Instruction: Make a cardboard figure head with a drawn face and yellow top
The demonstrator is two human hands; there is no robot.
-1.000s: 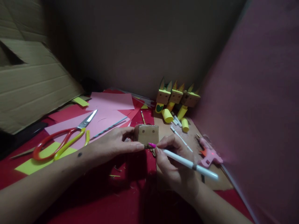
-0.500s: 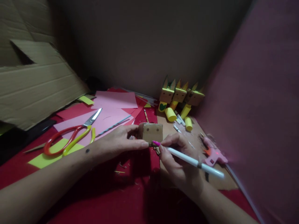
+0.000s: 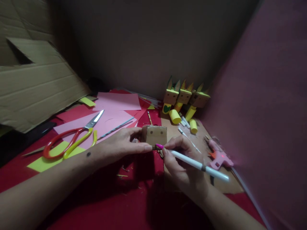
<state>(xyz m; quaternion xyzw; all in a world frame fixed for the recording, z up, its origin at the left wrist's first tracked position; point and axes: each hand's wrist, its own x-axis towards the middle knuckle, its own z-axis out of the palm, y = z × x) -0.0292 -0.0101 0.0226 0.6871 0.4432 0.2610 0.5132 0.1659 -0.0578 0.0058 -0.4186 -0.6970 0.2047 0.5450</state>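
Observation:
Between the thumb and fingers of my left hand (image 3: 129, 140) is a small cardboard box (image 3: 156, 135) with two dark dots on its face. My right hand (image 3: 184, 159) grips a white marker pen (image 3: 199, 165), its back end pointing to the lower right. A pink fingernail shows at the lower edge of the box, where the right fingers meet it. The pen's tip is hidden behind those fingers. Below the box, the red table surface (image 3: 115, 198) carries a few small scraps.
Scissors (image 3: 79, 134) with red and yellow handles lie on pink paper (image 3: 117, 101) at the left. A pink glue gun (image 3: 219, 155) rests at the right. Box-headed figures (image 3: 171, 95) with pointed ears stand behind, near yellow paper tubes (image 3: 175, 117). A large cardboard sheet (image 3: 40, 86) leans at left.
Both hands stay on the box and pen with almost no movement. The whole view has shifted very slightly.

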